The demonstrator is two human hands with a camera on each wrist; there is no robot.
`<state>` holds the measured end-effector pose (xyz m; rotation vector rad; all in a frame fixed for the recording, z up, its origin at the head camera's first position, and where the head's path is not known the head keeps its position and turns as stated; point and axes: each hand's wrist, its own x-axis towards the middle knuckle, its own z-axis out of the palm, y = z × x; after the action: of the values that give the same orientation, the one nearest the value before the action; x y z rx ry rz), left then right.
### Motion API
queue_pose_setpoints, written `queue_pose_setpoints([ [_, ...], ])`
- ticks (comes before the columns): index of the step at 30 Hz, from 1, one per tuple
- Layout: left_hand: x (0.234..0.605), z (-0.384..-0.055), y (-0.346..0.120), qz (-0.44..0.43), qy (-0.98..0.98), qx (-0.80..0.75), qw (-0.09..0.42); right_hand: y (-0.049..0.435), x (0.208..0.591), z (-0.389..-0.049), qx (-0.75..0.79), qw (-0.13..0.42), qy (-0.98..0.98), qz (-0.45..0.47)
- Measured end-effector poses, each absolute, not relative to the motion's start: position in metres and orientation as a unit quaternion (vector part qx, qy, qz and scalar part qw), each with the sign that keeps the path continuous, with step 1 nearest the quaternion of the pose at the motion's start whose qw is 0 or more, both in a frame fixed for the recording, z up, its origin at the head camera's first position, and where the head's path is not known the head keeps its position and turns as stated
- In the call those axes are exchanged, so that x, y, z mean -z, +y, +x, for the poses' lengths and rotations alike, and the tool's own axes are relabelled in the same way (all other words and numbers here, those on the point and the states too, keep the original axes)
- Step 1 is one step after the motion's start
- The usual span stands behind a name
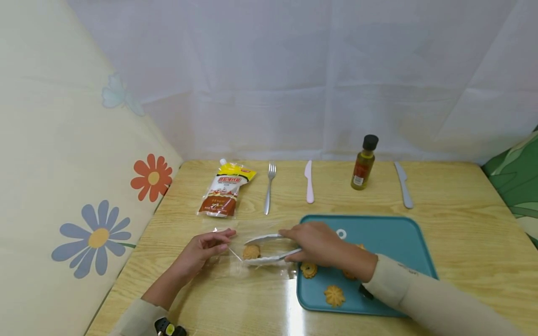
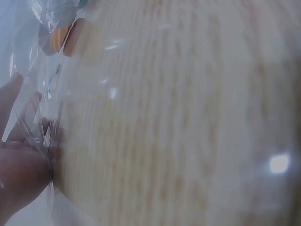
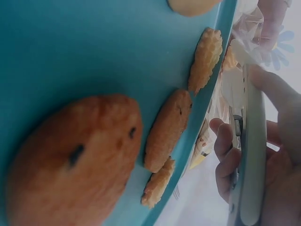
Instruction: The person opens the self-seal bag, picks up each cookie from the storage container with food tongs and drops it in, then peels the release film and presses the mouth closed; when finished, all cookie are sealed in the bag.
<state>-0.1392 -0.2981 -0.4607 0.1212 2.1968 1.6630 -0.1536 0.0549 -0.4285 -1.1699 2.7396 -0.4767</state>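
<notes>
My left hand pinches the left edge of a clear plastic bag lying over the wood table; the film bunches against the fingers in the left wrist view. With my right hand I grip metal tongs, thumb on one side and fingers on the other. The tongs point left into the bag area, their two tips on either side of a round golden cookie. That cookie lies near the bag's middle. In the right wrist view the tongs run upright along my fingers.
A teal tray holds several cookies, among them a flower-shaped one and a ring-shaped one. Behind stand or lie a sauce pouch, fork, pink knife, oil bottle and grey knife.
</notes>
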Motion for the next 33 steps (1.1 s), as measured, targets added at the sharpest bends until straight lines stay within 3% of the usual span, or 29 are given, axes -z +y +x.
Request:
queue_pose_setpoints([
  [17,0.46,-0.139,-0.297,0.04,0.778,-0.597,0.193,0.07,0.423,-0.15,0.177,0.089,0.916,-0.35],
  [33,0.46,-0.139,-0.298,0.037,0.779,-0.594,0.195,0.115,0.422,-0.139,0.196,0.054,0.917,-0.343],
])
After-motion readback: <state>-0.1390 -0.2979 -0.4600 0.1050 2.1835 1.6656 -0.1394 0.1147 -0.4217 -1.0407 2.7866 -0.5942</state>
